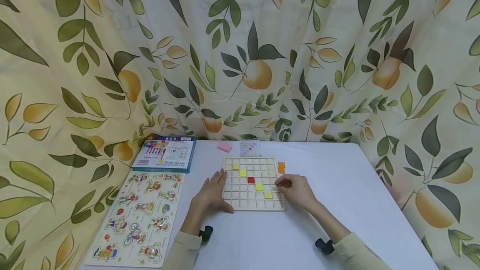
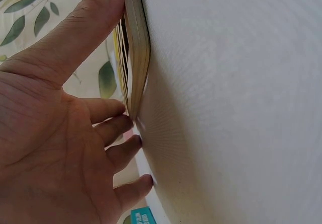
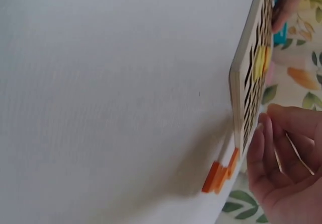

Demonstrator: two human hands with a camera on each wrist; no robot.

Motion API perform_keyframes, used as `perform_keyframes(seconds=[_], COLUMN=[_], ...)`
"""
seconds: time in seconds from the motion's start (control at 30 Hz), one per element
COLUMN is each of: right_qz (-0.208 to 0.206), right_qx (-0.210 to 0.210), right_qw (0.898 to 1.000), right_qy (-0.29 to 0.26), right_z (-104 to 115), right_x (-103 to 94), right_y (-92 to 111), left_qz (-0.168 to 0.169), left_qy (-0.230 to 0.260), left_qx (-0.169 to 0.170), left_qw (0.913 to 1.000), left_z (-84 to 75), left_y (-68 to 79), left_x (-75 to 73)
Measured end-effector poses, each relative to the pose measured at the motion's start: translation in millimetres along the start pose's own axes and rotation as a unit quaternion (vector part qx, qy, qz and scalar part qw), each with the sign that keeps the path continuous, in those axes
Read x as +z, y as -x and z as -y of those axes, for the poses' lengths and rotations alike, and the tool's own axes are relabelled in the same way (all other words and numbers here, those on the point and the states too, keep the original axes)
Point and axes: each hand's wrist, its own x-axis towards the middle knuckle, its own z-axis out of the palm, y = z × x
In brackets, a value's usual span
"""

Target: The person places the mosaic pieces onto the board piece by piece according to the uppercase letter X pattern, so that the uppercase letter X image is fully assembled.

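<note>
A square wooden grid board lies on the table. A red tile sits in its middle, with yellow tiles on both sides along one diagonal. My left hand rests at the board's left side, fingers spread along the edge, thumb by the front left corner. Over the right edge is my right hand, fingers curled and thumb tip close to the index fingertip. Whether a tile is between those fingertips I cannot tell. Orange tiles lie just right of the board, beyond the right hand.
Behind the board are a small patterned card and a pink block. At the left stand a flat printed box and a picture puzzle board. A leaf-patterned curtain hangs behind the white table.
</note>
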Motion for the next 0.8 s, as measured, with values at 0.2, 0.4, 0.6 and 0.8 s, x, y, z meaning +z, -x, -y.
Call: perform_keyframes(seconds=[0.2, 0.4, 0.6, 0.8], right_qz=[-0.013, 0.002, 0.006, 0.011], right_qx=[0.014, 0.037, 0.047, 0.029], right_qw=[0.999, 0.998, 0.996, 0.997], right_qy=[0.029, 0.047, 0.072, 0.064], right_z=[-13, -28, -40, -52], right_x=[-16.1, -27.9, -37.5, -41.3], right_y=[3, 6, 11, 13], left_qz=[0.0, -0.005, -0.011, -0.011], left_qy=[-0.003, -0.004, 0.005, 0.006], left_qx=[0.004, 0.01, 0.013, 0.015], left_qw=[1.0, 0.9999, 0.9998, 0.9998], left_z=[-1.3, -0.3, 1.2, 1.1], left_y=[0.7, 0.8, 1.7, 1.6], left_x=[-1.4, -0.8, 0.5, 1.1])
